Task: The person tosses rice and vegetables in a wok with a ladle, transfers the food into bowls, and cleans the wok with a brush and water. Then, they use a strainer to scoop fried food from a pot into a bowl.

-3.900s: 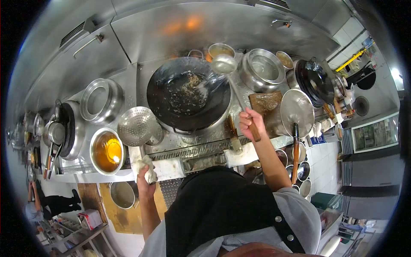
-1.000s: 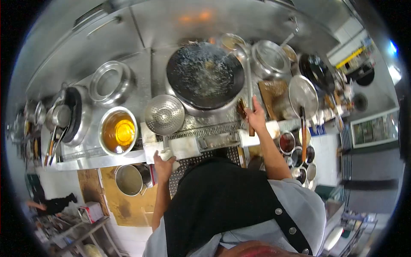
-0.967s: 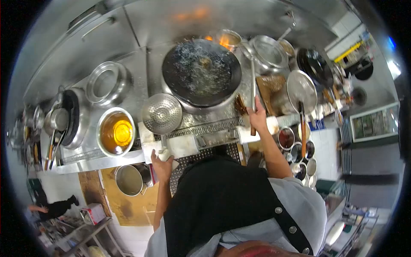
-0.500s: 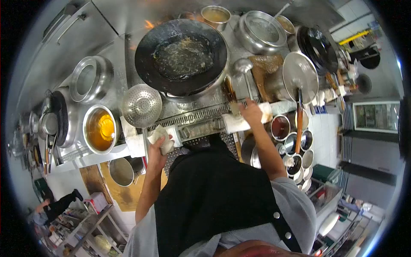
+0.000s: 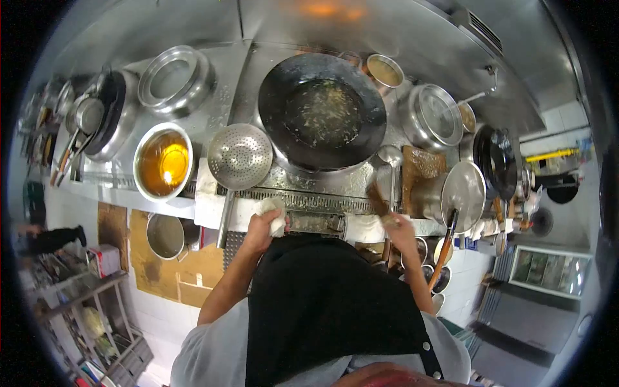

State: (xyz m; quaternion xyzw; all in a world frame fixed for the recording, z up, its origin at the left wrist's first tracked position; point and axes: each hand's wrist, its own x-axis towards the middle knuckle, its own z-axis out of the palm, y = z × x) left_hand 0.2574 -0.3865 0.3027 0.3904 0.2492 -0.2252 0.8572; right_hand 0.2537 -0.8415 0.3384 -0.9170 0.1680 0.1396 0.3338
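Our right grip [image 5: 398, 232] pinches the brush [image 5: 378, 197], which points forward-left toward the wok [image 5: 322, 116], and our left grip [image 5: 260, 231] squeezes a cloth [image 5: 276, 213].

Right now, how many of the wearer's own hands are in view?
2: the left hand, holding a white cloth right of the perforated skimmer's handle; the right hand, blurred, holding a brush further right.

The black wok [image 5: 274, 97] holds murky liquid [image 5: 324, 113] with pale bits. Nearer the person [image 5: 322, 309] than the wok, the left hand [image 5: 259, 231] holds a white cloth [image 5: 275, 213] and the right hand [image 5: 400, 232] a brown-bristled brush [image 5: 378, 197]. Left of the wok lie a perforated skimmer [image 5: 240, 156] and, farther out, a bowl [image 5: 137, 166] of amber liquid [image 5: 165, 160]; right of it, a ladle [image 5: 390, 155].
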